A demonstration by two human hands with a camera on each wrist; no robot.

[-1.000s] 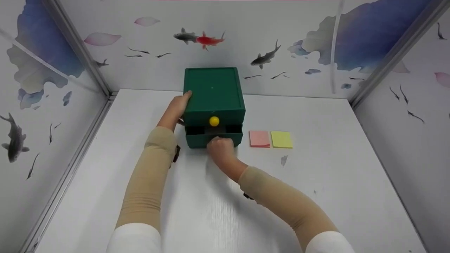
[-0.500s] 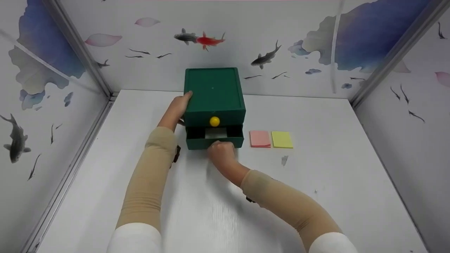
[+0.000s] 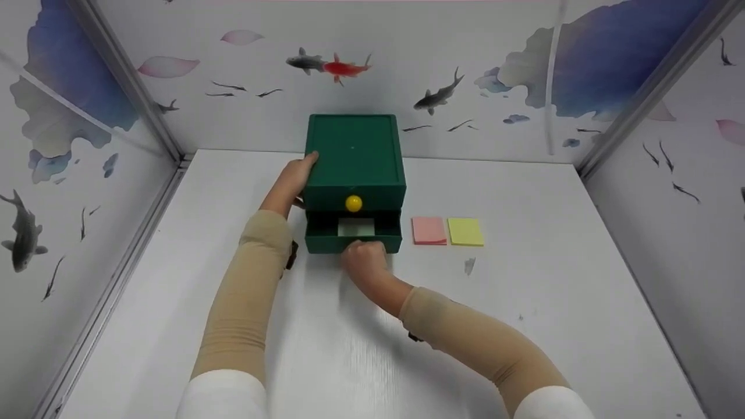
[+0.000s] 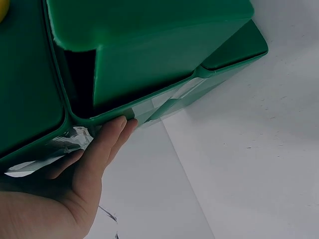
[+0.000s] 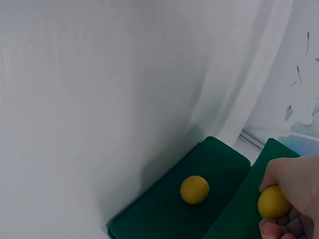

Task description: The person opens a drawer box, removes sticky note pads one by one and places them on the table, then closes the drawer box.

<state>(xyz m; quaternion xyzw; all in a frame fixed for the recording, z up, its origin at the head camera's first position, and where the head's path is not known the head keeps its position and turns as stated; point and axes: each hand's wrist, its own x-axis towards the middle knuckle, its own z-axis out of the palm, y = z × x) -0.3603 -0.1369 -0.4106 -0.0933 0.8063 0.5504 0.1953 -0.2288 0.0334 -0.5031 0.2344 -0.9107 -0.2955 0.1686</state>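
A green drawer cabinet (image 3: 352,154) stands near the back wall. Its middle drawer (image 3: 323,244) is pulled partway out, with a pale flat rectangular piece (image 3: 356,227) inside. My right hand (image 3: 368,266) grips the yellow round knob (image 5: 273,201) of that drawer, fingers curled about it in the right wrist view. My left hand (image 3: 294,179) rests against the cabinet's left side, thumb at the top edge and straight fingers (image 4: 102,142) along the taped side wall. The top drawer's yellow knob (image 3: 354,203) and the bottom drawer's knob (image 5: 194,189) are free, both drawers closed.
A pink sticky-note pad (image 3: 429,231) and a yellow sticky-note pad (image 3: 465,231) lie side by side on the white table (image 3: 559,244), right of the cabinet. Walls (image 3: 495,35) painted with fish and leaves enclose the table's back and sides.
The middle drawer has slid farther out toward me with my right hand on its knob, baring more of the pale piece inside. My left hand has stayed on the cabinet's side.
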